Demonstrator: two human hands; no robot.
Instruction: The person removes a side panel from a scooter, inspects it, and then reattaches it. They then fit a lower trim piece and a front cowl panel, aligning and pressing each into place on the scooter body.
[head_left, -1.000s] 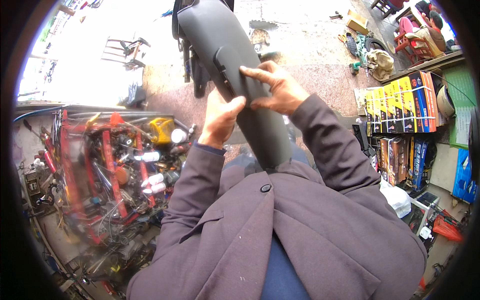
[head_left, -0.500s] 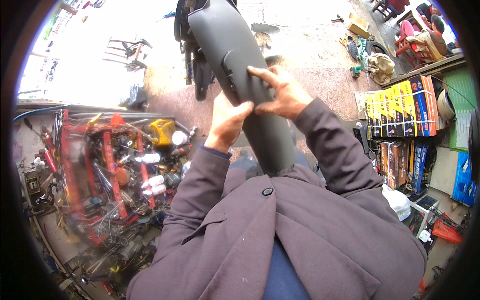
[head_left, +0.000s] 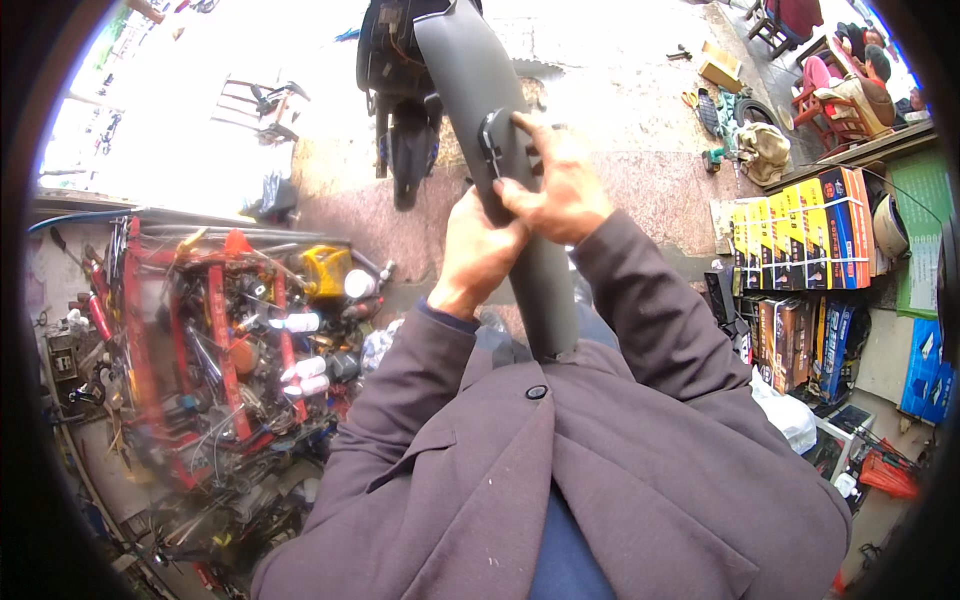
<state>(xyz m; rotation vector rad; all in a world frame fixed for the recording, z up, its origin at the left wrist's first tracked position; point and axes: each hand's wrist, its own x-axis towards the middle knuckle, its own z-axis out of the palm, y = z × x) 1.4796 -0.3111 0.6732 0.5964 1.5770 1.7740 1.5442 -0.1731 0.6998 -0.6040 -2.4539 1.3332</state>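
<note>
A long, curved dark grey plastic mudguard point(head_left: 475, 65) slants up and away from my body, its lower end against my jacket. My left hand point(head_left: 475, 252) is closed round its left edge, fingers mostly hidden underneath. On the opposite side my right hand point(head_left: 562, 190) grips it, thumb and forefinger bent over the top face beside a raised clip-like bracket point(head_left: 492, 138). Just beyond the mudguard's upper left side is a black vehicle part point(head_left: 388, 62) with a hanging black flap point(head_left: 410, 160).
To my left stands a red metal frame point(head_left: 218, 330) crowded with tools, bottles and a yellow jug point(head_left: 325, 270). Strapped colourful boxes point(head_left: 800, 230) are stacked at right. Farther off are a wooden chair point(head_left: 262, 105), a tyre point(head_left: 755, 112) and seated people point(head_left: 860, 85).
The mudguard has turned slightly and its top has shifted right, showing more of the bracket. Both hands have slid a little toward me, and the right thumb now lies beside the bracket.
</note>
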